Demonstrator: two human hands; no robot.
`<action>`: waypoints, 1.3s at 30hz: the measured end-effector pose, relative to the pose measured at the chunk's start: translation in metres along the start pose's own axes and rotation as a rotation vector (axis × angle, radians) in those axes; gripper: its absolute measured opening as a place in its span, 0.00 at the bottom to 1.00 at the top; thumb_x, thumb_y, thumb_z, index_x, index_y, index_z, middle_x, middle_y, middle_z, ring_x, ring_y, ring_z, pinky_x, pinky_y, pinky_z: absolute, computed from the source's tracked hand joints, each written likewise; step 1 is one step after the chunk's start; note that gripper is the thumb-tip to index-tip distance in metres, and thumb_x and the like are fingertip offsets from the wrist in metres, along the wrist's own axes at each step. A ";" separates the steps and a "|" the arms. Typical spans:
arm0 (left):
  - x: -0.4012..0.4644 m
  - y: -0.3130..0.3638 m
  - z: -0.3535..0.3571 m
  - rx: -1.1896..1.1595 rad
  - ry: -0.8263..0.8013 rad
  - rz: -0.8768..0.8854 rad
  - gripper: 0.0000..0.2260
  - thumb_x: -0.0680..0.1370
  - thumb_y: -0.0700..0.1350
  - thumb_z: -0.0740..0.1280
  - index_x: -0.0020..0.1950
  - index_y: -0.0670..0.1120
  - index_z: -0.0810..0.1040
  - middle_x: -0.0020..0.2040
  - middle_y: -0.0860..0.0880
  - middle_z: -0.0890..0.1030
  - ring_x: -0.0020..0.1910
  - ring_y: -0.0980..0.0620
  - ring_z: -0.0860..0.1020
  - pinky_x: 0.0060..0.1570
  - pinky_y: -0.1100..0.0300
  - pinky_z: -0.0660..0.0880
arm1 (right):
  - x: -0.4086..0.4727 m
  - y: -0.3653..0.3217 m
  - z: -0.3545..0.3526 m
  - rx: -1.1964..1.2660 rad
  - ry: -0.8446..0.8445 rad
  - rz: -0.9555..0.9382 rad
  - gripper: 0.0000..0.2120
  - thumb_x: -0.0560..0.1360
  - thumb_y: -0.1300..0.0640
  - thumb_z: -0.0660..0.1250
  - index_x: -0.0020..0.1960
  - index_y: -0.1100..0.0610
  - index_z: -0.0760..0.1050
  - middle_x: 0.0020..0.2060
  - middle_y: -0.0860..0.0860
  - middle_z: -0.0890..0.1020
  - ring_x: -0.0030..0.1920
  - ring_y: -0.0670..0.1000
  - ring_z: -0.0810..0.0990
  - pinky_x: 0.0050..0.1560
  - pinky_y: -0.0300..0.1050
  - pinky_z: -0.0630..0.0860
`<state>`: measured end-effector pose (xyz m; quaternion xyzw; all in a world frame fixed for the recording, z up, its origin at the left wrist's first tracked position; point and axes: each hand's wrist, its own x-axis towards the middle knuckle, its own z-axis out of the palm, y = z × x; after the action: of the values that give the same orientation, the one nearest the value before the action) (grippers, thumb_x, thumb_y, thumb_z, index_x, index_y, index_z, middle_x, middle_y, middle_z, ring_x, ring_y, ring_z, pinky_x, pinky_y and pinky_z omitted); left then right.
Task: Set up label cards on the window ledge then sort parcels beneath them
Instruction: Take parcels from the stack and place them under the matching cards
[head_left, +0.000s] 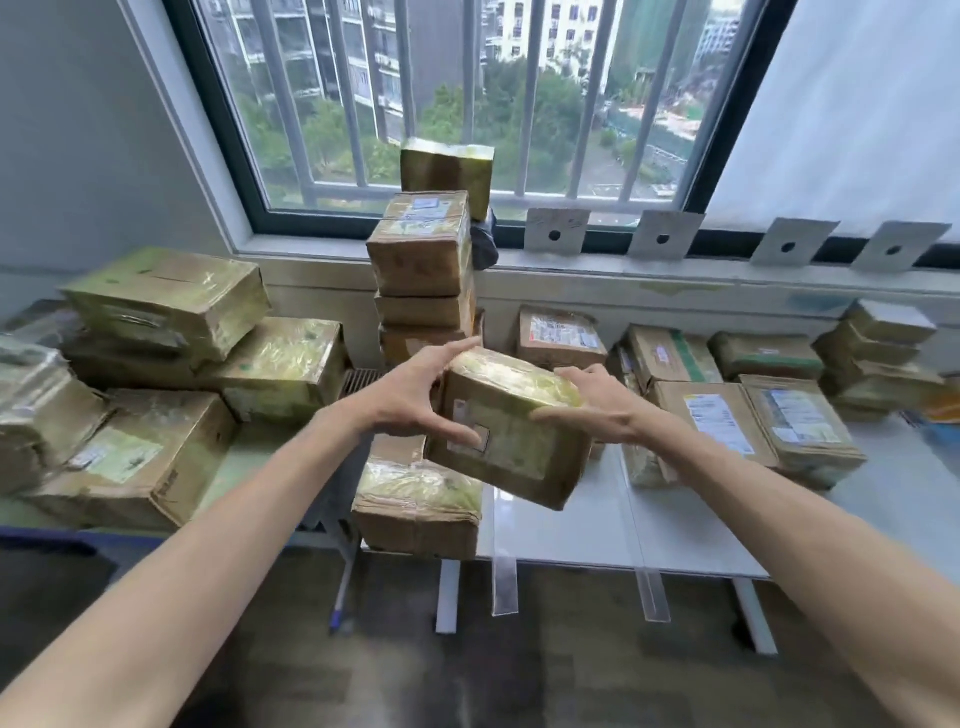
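I hold a taped brown cardboard parcel (511, 431) tilted in the air over the white table's front. My left hand (410, 395) grips its left end, thumb on the front face and fingers over the top. On the right end my right hand (597, 402) holds it the same way. Several white label cards (557, 231) with a dark dot lean against the window frame on the ledge (675, 270). Sorted parcels (561, 338) lie on the table beneath the cards.
A tall stack of parcels (423, 270) rises in front of the window at the centre. Large taped boxes (166, 301) pile up on the left table. Another parcel (418, 506) sits at the white table's (597, 540) near left corner. Floor lies below.
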<state>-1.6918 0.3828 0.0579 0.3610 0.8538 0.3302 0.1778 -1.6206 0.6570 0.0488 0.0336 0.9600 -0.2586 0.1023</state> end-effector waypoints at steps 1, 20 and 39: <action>0.001 0.004 0.004 0.040 -0.013 0.021 0.55 0.62 0.58 0.82 0.79 0.63 0.51 0.78 0.51 0.57 0.76 0.53 0.58 0.76 0.46 0.59 | -0.003 0.002 -0.004 0.056 -0.015 0.004 0.43 0.67 0.27 0.68 0.73 0.52 0.68 0.60 0.54 0.73 0.59 0.56 0.74 0.59 0.52 0.75; -0.002 0.055 0.044 0.781 0.163 0.207 0.69 0.56 0.54 0.84 0.79 0.59 0.33 0.79 0.46 0.30 0.80 0.40 0.51 0.61 0.47 0.77 | -0.048 0.044 -0.032 0.498 -0.181 0.025 0.24 0.67 0.30 0.63 0.59 0.40 0.77 0.64 0.43 0.76 0.64 0.48 0.74 0.57 0.54 0.75; 0.032 0.095 0.070 0.767 0.097 0.072 0.63 0.60 0.67 0.77 0.80 0.56 0.38 0.76 0.43 0.49 0.77 0.39 0.44 0.75 0.39 0.59 | -0.060 0.056 -0.059 0.050 0.104 -0.123 0.54 0.63 0.25 0.70 0.80 0.47 0.53 0.73 0.50 0.61 0.72 0.53 0.63 0.73 0.48 0.63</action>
<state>-1.6279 0.4860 0.0715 0.4152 0.9094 0.0097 -0.0222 -1.5658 0.7342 0.0837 -0.0094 0.9575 -0.2861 0.0355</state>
